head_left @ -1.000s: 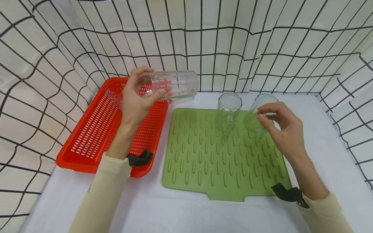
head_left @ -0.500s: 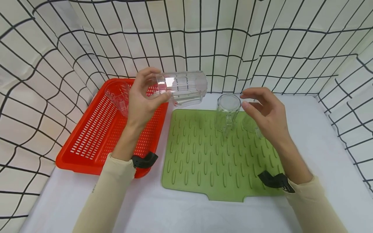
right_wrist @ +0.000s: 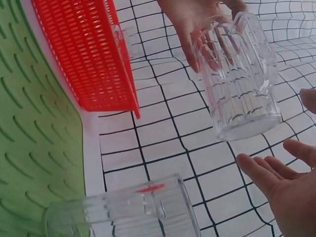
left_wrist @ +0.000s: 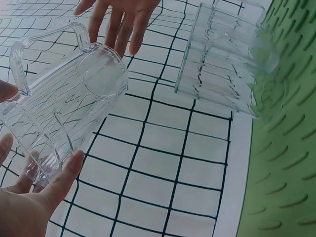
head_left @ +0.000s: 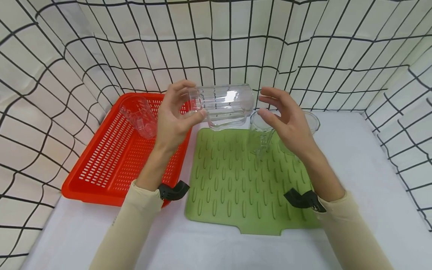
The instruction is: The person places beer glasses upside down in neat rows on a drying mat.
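My left hand [head_left: 172, 122] grips a clear glass mug [head_left: 224, 105] around its rim end, above the gap between basket and mat. The mug lies sideways in the air, base to the right, its handle on the side toward me. Just off that base, my right hand [head_left: 290, 125] is spread with thumb and fingers apart; a gap to the mug shows in the right wrist view. Below, a second glass mug [head_left: 260, 137] stands on the green ridged mat [head_left: 233, 187]. Another glass mug [head_left: 313, 122] stands behind my right hand, partly hidden by it.
At the left, a red perforated basket [head_left: 75, 191] holds a tilted clear glass mug [head_left: 143, 118]. White cloth with a black grid [head_left: 221, 52] rises behind and at both sides. The tabletop [head_left: 209, 247] has a white cover.
The held mug has moved right, away from the basket. My right hand has come left from beside the far right mug to the held mug's base.
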`<state>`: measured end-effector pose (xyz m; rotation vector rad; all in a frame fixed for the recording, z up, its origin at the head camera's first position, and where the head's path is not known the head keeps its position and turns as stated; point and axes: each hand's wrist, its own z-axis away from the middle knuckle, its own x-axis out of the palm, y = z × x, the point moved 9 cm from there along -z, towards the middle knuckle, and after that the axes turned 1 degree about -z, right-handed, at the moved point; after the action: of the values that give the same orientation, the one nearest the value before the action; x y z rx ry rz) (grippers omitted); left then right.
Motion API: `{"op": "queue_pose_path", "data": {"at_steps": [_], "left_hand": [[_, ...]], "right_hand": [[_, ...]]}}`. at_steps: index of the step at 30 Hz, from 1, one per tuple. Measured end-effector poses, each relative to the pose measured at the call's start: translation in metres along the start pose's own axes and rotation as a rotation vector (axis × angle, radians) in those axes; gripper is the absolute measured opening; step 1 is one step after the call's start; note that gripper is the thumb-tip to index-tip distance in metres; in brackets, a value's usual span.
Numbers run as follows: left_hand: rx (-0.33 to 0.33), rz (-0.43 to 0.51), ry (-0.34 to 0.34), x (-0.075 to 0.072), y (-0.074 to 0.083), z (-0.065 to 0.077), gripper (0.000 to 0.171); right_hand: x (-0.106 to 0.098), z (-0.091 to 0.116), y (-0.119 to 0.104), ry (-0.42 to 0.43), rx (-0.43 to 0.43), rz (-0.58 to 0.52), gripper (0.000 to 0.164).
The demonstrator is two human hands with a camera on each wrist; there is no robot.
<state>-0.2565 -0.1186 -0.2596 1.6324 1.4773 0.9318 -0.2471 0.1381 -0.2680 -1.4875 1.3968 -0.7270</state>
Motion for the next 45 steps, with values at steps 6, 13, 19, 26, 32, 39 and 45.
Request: {"op": "queue_pose_path", "data": {"at_steps": [6,13,19,26,32,39,45], "left_hand": [[0.011,0.08,-0.026,0.013,0.002,0.003,0.054],[0.015,0.119,-0.027,0.019,0.002,0.005,0.055],[0.017,0.136,-0.037,0.021,0.002,0.006,0.058],[0.01,0.082,-0.045,0.02,0.0,0.011,0.062],[-0.005,0.032,-0.07,0.021,0.0,0.013,0.066],[-0.057,-0.061,-0.065,0.019,-0.003,0.015,0.066],[-0.09,-0.213,-0.051,0.015,-0.006,0.021,0.064]], "right_hand": [[0.011,-0.009,0.004,-0.055,0.03,-0.062,0.056],[0.016,-0.011,0.008,-0.091,0.051,-0.104,0.061],[0.017,-0.015,0.012,-0.092,0.077,-0.181,0.061],[0.016,-0.019,0.012,-0.065,0.038,-0.189,0.061],[0.012,-0.022,0.007,-0.037,-0.017,-0.237,0.061],[0.009,-0.026,0.0,-0.011,-0.05,-0.216,0.06],[0.009,-0.029,-0.005,0.021,-0.067,-0.117,0.062]]}}
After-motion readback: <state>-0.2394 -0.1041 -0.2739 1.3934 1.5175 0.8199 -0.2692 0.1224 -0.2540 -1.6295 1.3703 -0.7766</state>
